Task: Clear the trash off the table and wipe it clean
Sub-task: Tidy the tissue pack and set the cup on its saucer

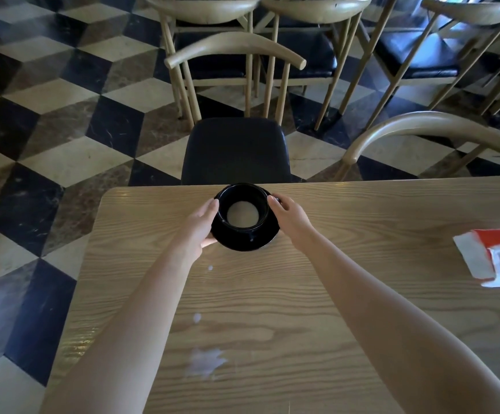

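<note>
A black cup (244,209) with a little pale milky liquid sits on a black saucer (246,237) near the far edge of the wooden table (362,264). A red-and-white packet (494,258) is cut off at the right. Whitish spills (205,361) blur nearer. The left hand (202,227) clasps the saucer's rim, the right hand (287,215) its other side, fingers curled.
</note>
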`<state>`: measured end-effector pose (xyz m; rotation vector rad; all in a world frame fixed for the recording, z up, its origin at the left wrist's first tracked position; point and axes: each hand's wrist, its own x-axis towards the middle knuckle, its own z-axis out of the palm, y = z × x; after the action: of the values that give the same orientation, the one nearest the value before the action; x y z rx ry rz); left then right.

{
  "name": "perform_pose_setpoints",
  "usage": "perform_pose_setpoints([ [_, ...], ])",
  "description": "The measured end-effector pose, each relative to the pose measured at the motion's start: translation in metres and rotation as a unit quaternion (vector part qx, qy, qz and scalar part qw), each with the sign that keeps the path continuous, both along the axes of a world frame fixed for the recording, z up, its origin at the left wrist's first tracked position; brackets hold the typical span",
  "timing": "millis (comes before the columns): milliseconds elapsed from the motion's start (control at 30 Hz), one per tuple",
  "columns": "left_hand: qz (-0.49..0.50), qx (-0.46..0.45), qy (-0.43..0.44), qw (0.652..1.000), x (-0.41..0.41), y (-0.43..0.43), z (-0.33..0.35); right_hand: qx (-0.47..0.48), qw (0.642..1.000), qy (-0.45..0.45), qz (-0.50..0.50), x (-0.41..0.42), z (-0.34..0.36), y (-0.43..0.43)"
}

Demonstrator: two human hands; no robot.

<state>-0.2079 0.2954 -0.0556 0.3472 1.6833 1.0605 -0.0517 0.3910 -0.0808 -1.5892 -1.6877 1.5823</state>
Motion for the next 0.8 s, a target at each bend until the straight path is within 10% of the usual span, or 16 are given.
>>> perform_pose_setpoints([
  [800,-0.055,0.024,-0.067,0.996,0.196,0.01,0.101,0.02,0.978,0.104,-0.178,0.222,0.095,-0.029],
])
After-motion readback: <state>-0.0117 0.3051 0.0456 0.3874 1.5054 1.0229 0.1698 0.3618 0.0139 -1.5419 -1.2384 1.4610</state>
